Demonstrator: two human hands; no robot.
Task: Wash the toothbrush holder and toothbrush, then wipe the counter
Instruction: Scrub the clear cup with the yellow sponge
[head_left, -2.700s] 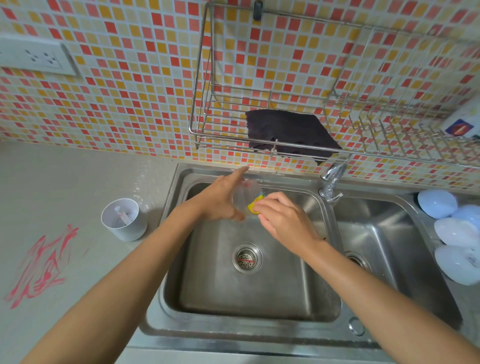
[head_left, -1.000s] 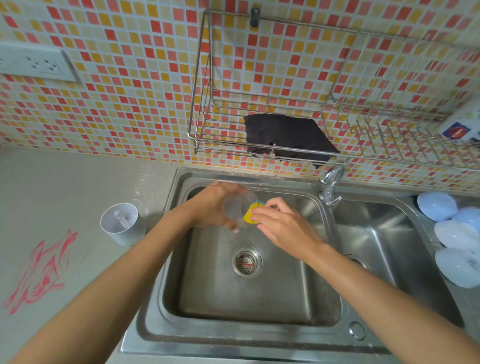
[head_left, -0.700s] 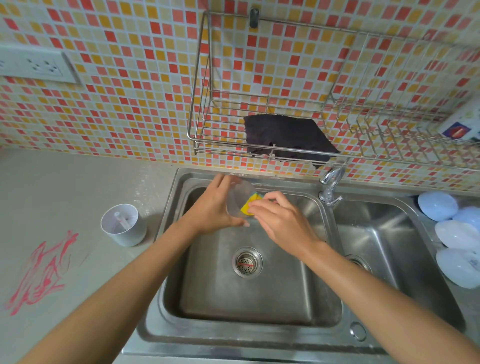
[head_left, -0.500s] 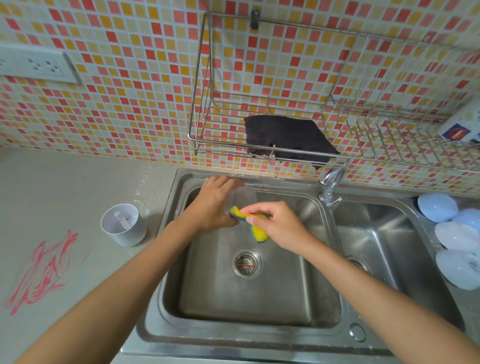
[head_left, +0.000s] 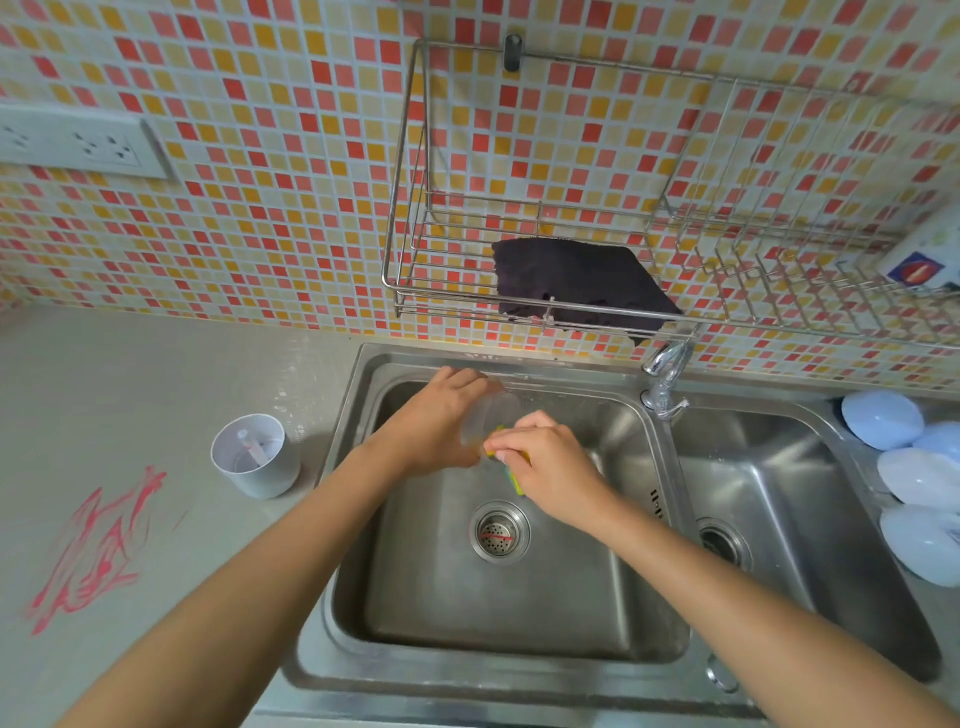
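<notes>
From the head view I see my left hand (head_left: 441, 421) with its grip curled around a clear cup (head_left: 488, 415) over the left sink (head_left: 493, 597) (it is hard to make out). My right hand (head_left: 550, 462) pinches a yellow sponge (head_left: 511, 470), mostly hidden. A white holder (head_left: 254, 457) stands on the bench (head_left: 130, 395); the bottle label (head_left: 917, 270) is unreadable.

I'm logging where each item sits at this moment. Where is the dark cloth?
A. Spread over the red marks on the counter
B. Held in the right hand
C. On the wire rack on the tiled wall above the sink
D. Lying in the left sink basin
C: the dark cloth lies on the wire rack mounted on the tiled wall, above the sink, one corner drooping below the rack's front rail.
</notes>
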